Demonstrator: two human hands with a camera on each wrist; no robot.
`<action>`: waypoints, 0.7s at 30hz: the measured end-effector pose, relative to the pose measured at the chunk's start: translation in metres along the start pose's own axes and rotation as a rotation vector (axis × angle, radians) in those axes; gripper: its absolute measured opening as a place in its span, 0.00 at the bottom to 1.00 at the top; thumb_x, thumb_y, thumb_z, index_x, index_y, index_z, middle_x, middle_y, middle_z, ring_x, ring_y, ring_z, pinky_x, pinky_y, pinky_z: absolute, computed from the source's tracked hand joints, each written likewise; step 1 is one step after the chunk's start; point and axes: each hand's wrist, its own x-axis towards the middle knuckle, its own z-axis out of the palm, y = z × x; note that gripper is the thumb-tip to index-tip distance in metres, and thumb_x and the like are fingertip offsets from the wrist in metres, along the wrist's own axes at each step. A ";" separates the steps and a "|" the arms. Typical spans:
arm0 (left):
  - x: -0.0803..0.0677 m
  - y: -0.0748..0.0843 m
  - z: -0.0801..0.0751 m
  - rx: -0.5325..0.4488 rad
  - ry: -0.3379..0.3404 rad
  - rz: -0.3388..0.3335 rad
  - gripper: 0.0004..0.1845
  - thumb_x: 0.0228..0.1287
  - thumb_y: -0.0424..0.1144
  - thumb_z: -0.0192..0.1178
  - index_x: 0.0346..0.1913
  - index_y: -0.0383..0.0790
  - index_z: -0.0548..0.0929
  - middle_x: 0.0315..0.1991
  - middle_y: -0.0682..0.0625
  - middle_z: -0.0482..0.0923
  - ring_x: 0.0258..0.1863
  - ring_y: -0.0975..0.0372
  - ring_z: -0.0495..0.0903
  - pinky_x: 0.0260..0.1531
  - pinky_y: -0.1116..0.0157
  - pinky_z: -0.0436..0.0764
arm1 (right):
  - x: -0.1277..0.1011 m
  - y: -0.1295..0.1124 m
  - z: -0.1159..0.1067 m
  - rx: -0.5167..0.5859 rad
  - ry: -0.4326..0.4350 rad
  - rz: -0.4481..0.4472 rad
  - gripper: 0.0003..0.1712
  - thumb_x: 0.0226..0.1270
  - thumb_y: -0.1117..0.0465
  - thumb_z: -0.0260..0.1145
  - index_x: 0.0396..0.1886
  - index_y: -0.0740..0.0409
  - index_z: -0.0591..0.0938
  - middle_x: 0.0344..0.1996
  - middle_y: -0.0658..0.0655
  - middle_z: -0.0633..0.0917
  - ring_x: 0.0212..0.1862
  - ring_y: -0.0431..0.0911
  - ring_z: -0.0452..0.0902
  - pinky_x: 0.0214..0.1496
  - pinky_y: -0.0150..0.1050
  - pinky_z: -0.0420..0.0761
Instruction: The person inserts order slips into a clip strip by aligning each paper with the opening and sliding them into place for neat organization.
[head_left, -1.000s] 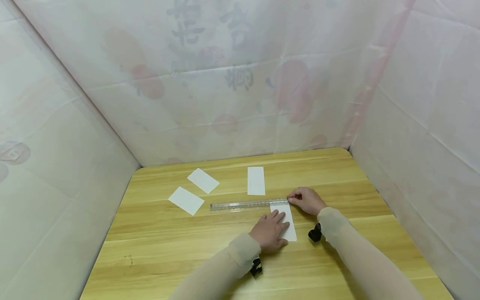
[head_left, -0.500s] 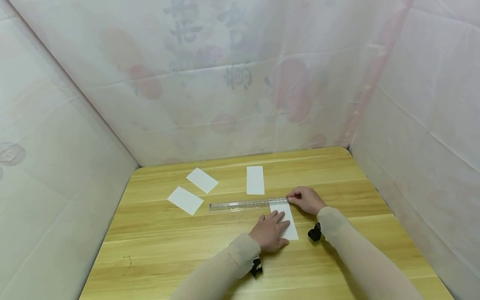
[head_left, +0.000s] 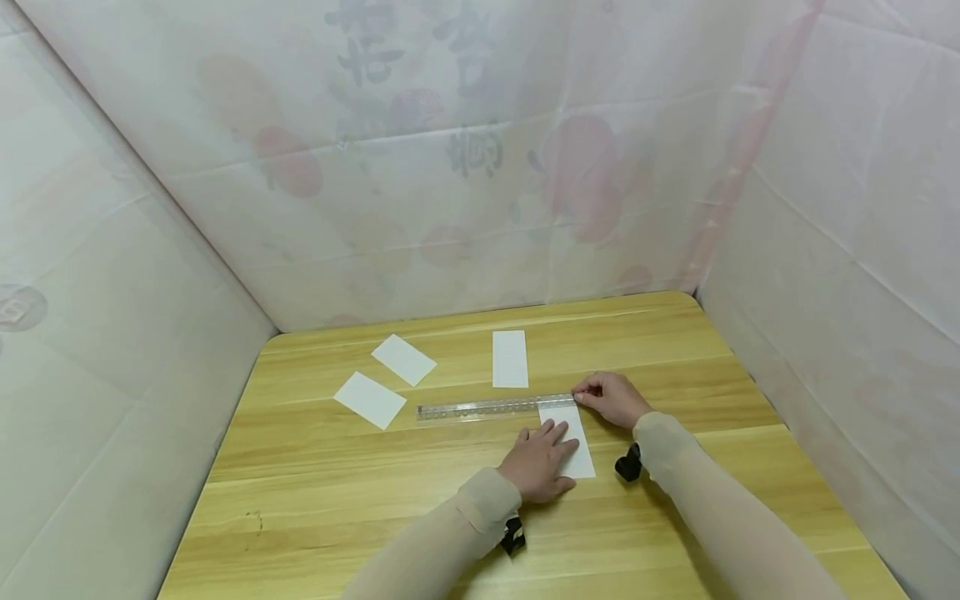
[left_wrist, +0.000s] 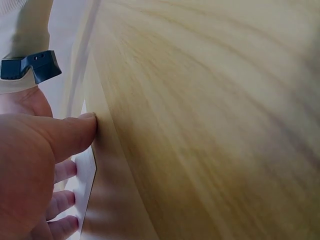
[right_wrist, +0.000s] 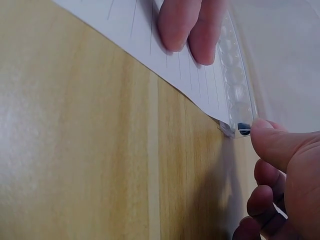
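Observation:
A clear plastic ruler (head_left: pixel 495 408) lies crosswise on the wooden table (head_left: pixel 375 500), its right end over the top of a white lined paper slip (head_left: pixel 579 440). My left hand (head_left: pixel 542 457) lies flat on this slip and presses it down with straight fingers. My right hand (head_left: pixel 594 394) pinches the ruler's right end. In the right wrist view, the thumb (right_wrist: pixel 277 145) touches the ruler's tip (right_wrist: pixel 239 120) beside the slip's corner (right_wrist: pixel 200 90). The left wrist view shows the thumb (left_wrist: pixel 70 132) on the table beside the slip's edge (left_wrist: pixel 86 175).
Three more white slips lie further back: two tilted ones at the left (head_left: pixel 371 400) (head_left: pixel 403 360) and an upright one in the middle (head_left: pixel 510 359). Pale sheeted walls (head_left: pixel 480 167) close in the table on three sides. Bare wood spreads in front.

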 end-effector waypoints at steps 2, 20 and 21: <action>-0.001 0.000 0.000 -0.013 0.000 0.002 0.36 0.64 0.63 0.54 0.72 0.57 0.63 0.75 0.53 0.51 0.73 0.58 0.50 0.66 0.50 0.60 | 0.000 0.000 0.000 -0.001 -0.006 -0.003 0.06 0.66 0.58 0.66 0.40 0.47 0.87 0.37 0.47 0.84 0.38 0.43 0.75 0.42 0.42 0.74; -0.004 -0.001 0.000 -0.012 0.029 0.017 0.36 0.65 0.63 0.53 0.73 0.55 0.63 0.75 0.51 0.52 0.73 0.56 0.51 0.66 0.50 0.60 | -0.001 0.000 0.001 0.002 0.000 -0.004 0.06 0.66 0.57 0.67 0.40 0.47 0.87 0.36 0.47 0.84 0.38 0.43 0.75 0.41 0.41 0.74; -0.004 -0.001 0.000 -0.008 0.029 0.017 0.36 0.65 0.63 0.53 0.73 0.55 0.63 0.75 0.51 0.52 0.73 0.56 0.51 0.66 0.50 0.60 | -0.001 0.000 0.000 0.004 -0.001 -0.002 0.06 0.66 0.57 0.67 0.40 0.47 0.87 0.36 0.47 0.84 0.37 0.43 0.75 0.41 0.41 0.74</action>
